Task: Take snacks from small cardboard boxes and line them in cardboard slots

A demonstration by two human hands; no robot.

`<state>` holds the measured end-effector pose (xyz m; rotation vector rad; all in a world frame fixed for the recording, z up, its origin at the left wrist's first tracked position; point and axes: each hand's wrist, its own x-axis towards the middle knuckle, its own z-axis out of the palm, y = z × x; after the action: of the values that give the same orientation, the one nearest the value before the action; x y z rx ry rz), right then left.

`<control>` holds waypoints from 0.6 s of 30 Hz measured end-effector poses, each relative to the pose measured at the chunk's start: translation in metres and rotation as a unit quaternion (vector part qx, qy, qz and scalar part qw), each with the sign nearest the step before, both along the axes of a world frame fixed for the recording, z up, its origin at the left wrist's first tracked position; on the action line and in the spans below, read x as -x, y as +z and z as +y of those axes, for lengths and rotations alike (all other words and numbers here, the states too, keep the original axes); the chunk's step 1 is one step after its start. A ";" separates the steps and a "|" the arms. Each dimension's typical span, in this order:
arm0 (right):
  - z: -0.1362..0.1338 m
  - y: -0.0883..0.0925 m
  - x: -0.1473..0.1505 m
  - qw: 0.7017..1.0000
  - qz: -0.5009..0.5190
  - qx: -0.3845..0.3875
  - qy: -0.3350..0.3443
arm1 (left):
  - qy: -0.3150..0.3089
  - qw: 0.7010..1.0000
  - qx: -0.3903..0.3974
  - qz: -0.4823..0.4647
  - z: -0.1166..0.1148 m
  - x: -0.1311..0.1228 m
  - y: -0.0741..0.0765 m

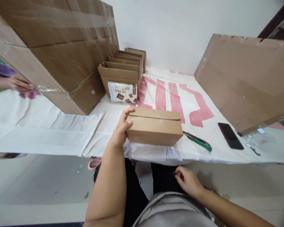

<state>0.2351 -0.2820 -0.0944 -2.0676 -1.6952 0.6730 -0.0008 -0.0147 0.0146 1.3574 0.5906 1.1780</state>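
Note:
A small closed cardboard box [156,127] sits near the front edge of the white-covered table [38,126]. My left hand [121,127] grips the box's left end, fingers wrapped over its top corner. My right hand [188,181] is down below the table edge near my lap, fingers curled in a pinch; what it holds, if anything, is too small to make out. A green utility knife [198,142] lies just right of the box.
A "Super Meal" packet [123,92] leans against a row of folded cartons [124,67]. Large cardboard boxes [59,47] stand at the left, flat cardboard [248,78] at the right. A dark phone [230,135] lies near it. Another person's hand [20,83] rests far left.

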 end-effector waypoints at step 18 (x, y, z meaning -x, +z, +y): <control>0.005 -0.038 -0.018 0.999 0.014 0.046 -0.007 | -0.023 1.000 0.003 0.006 -0.002 0.004 0.001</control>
<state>0.2532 -0.2767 -0.1328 -2.1208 -1.6626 0.7860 -0.0051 -0.0168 0.0152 1.3679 0.5677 1.1304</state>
